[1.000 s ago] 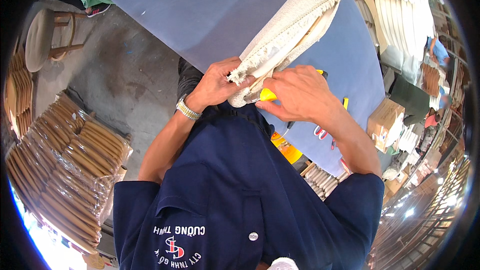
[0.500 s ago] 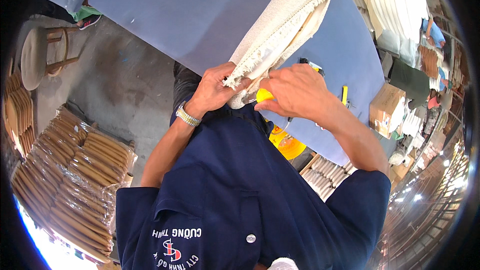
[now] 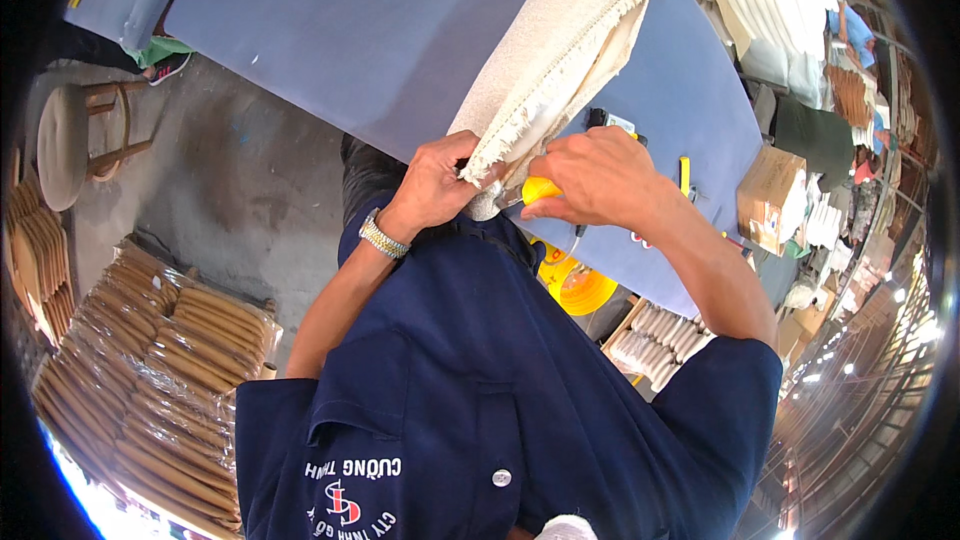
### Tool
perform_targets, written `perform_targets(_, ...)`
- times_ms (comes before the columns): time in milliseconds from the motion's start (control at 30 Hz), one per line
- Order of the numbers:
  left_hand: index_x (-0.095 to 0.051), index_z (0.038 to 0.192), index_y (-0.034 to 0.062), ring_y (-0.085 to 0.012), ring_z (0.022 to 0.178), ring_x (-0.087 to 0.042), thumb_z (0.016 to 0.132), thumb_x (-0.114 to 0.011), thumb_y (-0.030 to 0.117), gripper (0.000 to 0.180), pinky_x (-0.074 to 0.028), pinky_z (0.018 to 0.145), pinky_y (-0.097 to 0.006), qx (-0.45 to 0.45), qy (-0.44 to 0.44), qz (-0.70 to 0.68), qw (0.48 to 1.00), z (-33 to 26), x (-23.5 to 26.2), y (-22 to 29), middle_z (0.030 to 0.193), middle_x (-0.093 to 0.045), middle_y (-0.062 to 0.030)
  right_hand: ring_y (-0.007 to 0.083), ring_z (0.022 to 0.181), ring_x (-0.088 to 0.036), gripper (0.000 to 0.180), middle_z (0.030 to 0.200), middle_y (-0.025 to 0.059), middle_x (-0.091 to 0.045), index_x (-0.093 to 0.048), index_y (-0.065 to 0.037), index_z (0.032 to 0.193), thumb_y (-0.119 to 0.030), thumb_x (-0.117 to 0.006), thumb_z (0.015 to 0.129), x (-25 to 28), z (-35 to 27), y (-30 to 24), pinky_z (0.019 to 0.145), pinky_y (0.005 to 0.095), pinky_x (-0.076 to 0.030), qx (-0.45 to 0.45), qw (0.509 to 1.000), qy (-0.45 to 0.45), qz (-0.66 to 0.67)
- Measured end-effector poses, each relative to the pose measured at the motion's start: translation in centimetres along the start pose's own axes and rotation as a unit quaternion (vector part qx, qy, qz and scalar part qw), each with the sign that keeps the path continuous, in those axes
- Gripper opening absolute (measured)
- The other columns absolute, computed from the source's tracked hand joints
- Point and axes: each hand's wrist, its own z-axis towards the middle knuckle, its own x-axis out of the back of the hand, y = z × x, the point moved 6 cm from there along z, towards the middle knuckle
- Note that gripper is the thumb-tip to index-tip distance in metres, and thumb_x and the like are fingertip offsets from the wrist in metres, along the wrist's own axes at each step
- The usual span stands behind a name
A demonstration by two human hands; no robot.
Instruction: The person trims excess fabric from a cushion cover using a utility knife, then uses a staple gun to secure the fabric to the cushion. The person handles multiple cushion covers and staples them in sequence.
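A long cream fabric-covered piece with a frayed edge and a seam stands on edge over the blue table, its near end by my waist. Closed round that near end, my left hand grips the fabric at the frayed edge. My right hand is wrapped round a tool with a yellow handle. A short, shiny part of the tool points left at the open side of the fabric, close to my left fingers. Its exact kind cannot be made out, and its tip is hidden by the fabric.
The blue-covered table carries a yellow tool and a dark tool beyond my right hand. A yellow bucket sits below the table's near edge. Plastic-wrapped brown pieces, a stool and a cardboard box stand around.
My right hand and the yellow-handled tool have shifted slightly right, away from my left fingers. The fabric piece has tilted a little to the left; both grips stay the same.
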Motion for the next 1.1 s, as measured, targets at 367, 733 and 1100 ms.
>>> perform_targets(367, -0.069, 0.098, -0.0021, -0.0157, 0.072, -0.057, 0.092, -0.076, 0.02, 0.024, -0.047, 0.066, -0.033, -0.014, 0.035, 0.052, 0.998, 0.1, 0.8, 0.8, 0.082, -0.062, -0.008, 0.0339, 0.092, -0.072, 0.047, 0.089, 0.0136, -0.073, -0.072, -0.009, 0.101, -0.054, -0.072, 0.086, 1.9, -2.9, 3.0, 0.077, 0.0451, -0.056, -0.002, 0.989, 0.06, 0.132)
perform_targets(733, -0.059, 0.132, -0.0014, -0.0372, 0.124, -0.059, 0.086, -0.08, 0.024, 0.057, -0.047, 0.105, -0.043, 0.05, 0.079, 0.155, 0.983, -2.6, 3.3, 0.1, 0.128, -0.063, -0.0229, 0.0311, 0.11, -0.069, 0.075, 0.16, 0.0052, -0.041, -0.051, -0.037, 0.147, -0.005, -0.072, 0.082, 8.2, 4.6, 10.1, 0.088, 0.0405, -0.059, -0.022, 0.927, 0.364, 0.088)
perform_targets(1100, -0.068, 0.12, -0.0003, -0.0316, 0.135, -0.055, 0.079, -0.069, -0.004, 0.041, -0.043, 0.113, -0.042, -0.046, -0.106, 0.187, 0.976, 5.6, 23.0, 4.9, 0.131, -0.068, -0.0132, 0.0412, 0.088, -0.069, 0.037, 0.096, 0.0178, -0.072, -0.068, -0.01, 0.114, -0.036, -0.074, 0.087, 5.5, 8.5, 4.5, 0.076, 0.0485, -0.054, 0.097, 0.964, 0.152, 0.196)
